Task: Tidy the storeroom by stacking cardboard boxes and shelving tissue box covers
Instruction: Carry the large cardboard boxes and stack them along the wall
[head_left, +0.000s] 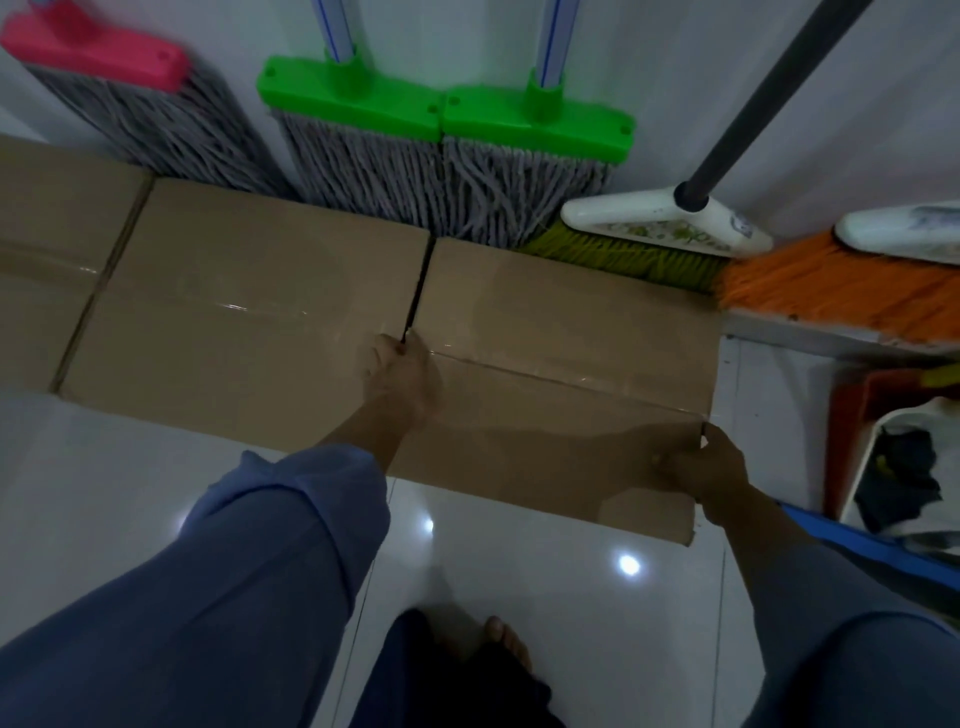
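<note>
Cardboard box (561, 332): left hand (400, 379) fingers (390, 347) hooked into gap, right hand (701, 467) pinching corner. Lift level, clear of neighbouring box (249, 291).

Your loose blue fabric left sleeve (234, 571), at 7 o'clock, ends in a bunched cuff; the matching right sleeve (841, 649) lies at 5 o'clock. Left hand (400, 379) and right hand (701, 467) are bare. Dark trousers (441, 686) and a bare foot (506, 647) show at 6 o'clock.
</note>
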